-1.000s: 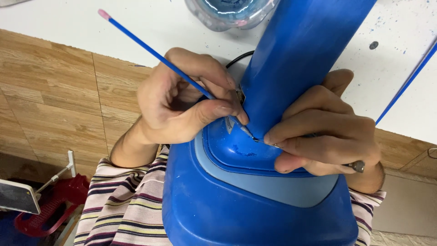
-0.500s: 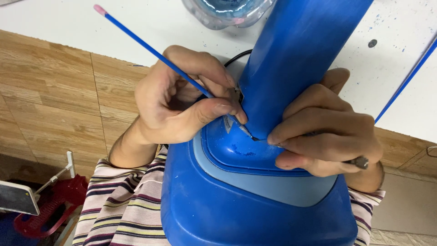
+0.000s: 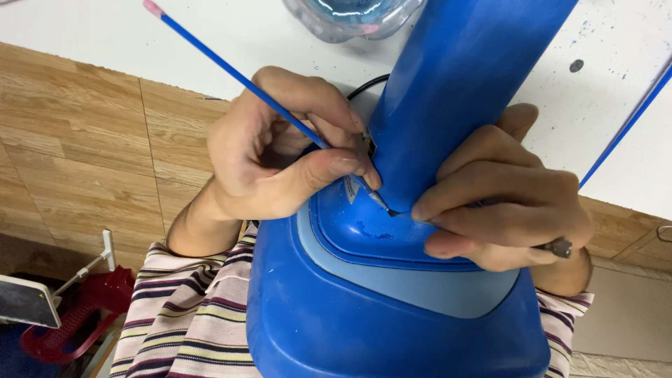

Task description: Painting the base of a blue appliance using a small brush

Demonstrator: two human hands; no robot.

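- While your left hand (image 3: 280, 154) pinches the thin blue paintbrush with a pink end (image 3: 231, 70) between thumb and fingers, closed on it low near the bristles, its tip meets the seam where the neck joins the base of the large glossy blue plastic body (image 3: 392, 294); that low grip looks meant for fine control.
- Your right hand (image 3: 504, 203) is wrapped against the neck on the other side, fingers together and pressing just beside the brush tip, seemingly to steady the piece; a small dark metal piece (image 3: 558, 247) shows at its lower edge, but you cannot tell what it is.
- That blue body rests across your lap, over the striped pink-and-white clothing (image 3: 189, 315), its neck leaning up to the white desk (image 3: 210, 35), which keeps the seam close under your eyes.
- A clear plastic container of blue liquid (image 3: 350, 17) stands on the desk near the neck.
- Wood-look floor tiles (image 3: 77, 154) lie below, with a red object (image 3: 84, 308) at lower left.
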